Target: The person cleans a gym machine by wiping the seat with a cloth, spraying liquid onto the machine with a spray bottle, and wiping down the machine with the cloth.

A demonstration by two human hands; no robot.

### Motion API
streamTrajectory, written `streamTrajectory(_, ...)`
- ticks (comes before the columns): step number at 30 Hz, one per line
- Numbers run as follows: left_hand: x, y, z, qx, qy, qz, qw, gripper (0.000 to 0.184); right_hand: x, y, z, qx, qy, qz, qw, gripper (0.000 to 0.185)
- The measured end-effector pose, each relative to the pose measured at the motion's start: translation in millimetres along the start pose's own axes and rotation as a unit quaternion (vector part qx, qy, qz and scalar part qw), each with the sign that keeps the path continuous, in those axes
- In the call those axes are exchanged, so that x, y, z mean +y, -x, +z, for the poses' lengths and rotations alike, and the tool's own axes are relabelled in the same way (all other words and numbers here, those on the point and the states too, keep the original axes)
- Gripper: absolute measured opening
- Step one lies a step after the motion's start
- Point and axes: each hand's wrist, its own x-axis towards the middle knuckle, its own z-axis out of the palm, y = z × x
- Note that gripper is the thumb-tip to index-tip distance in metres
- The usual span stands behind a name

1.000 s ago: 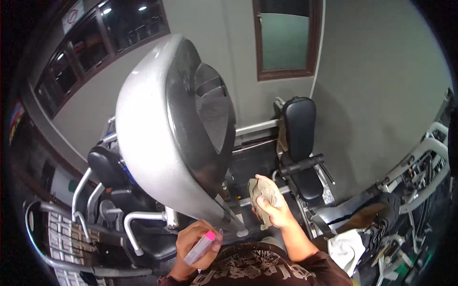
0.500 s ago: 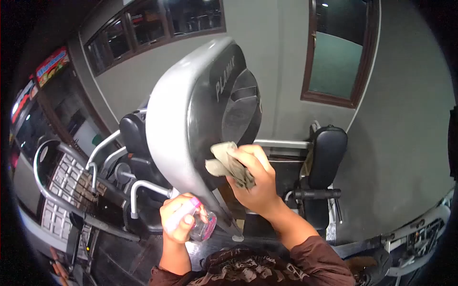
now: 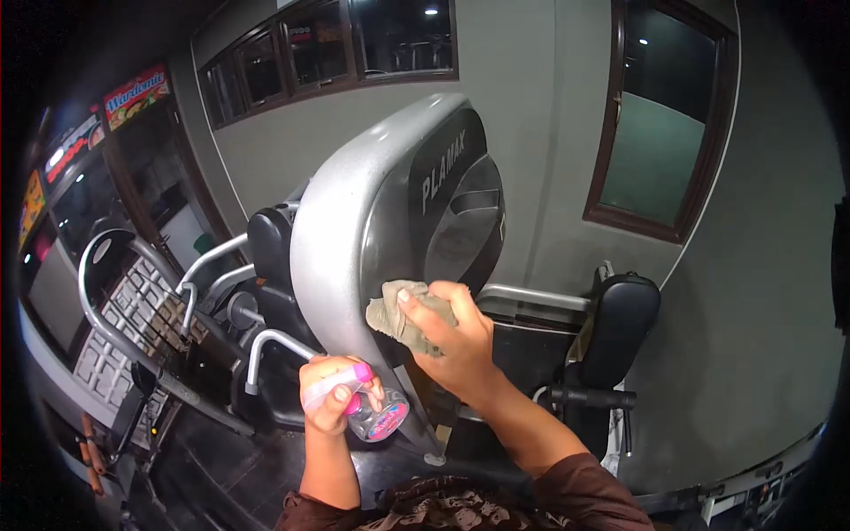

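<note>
One grey-beige cloth [image 3: 398, 320] and one pink-nozzled spray bottle [image 3: 386, 419] are facing a PLAMAX gym machine [image 3: 329, 226].
The left hand [image 3: 329, 396] is curling around the sprayer head; the right hand [image 3: 456, 341] is pinching the bunched cloth before the dark panel [image 3: 390, 243], contact being unclear.

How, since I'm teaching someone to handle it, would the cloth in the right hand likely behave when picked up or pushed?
The cloth is probably floppy, since it bunches into folds in the right hand. It is likely light, as it looks like thin fabric. Pushed, it would probably crumple rather than roll, given its loose, uneven edges.
</note>
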Motion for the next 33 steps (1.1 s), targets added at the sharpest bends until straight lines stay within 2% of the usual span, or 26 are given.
streamTrajectory(1,-0.9,0.4,-1.0,-0.002,0.003,0.0,1.0,0.055,3.1,-6.1,-2.4,-0.011,0.003,0.004,1.0,0.065)
streamTrajectory(4,-2.4,0.1,-5.9,-0.014,-0.002,0.004,1.0,0.054,6.3,-45.6,1.2,0.042,-0.009,-0.007,0.999,0.061)
streamTrajectory(8,-3.1,0.5,-8.2,-0.025,0.006,0.003,1.0,0.052,6.7,-95.6,3.6,0.008,-0.04,0.056,0.998,0.043)
streamTrajectory(13,-5.6,2.2,-9.2,-0.026,0.003,0.012,1.0,0.05,-1.9,-54.3,3.5,0.015,-0.017,0.007,1.0,0.054)
streamTrajectory(19,-8.6,1.7,-9.6,-0.026,0.004,0.022,0.999,0.049,-13.6,-5.8,-6.7,-0.055,-0.03,-0.005,0.998,0.057)
streamTrajectory(23,-10.5,3.8,-9.2,-0.025,0.011,0.025,0.999,0.048,-6.6,-38.0,-2.4,-0.009,-0.027,-0.024,0.999,0.058)
streamTrajectory(26,-9.4,4.0,-12.4,-0.039,0.01,0.027,0.999,0.046,-7.6,-79.0,2.3,0.003,-0.045,0.026,0.999,0.045)
streamTrajectory(28,-8.6,2.1,-14.2,-0.052,0.011,0.024,0.998,0.045,-5.3,-102.6,2.9,0.011,-0.004,0.042,0.999,0.04)
streamTrajectory(33,-10.4,2.2,-14.8,-0.062,0.01,0.04,0.997,0.044,-7.8,-71.6,4.6,0.013,-0.011,0.001,1.0,0.049)
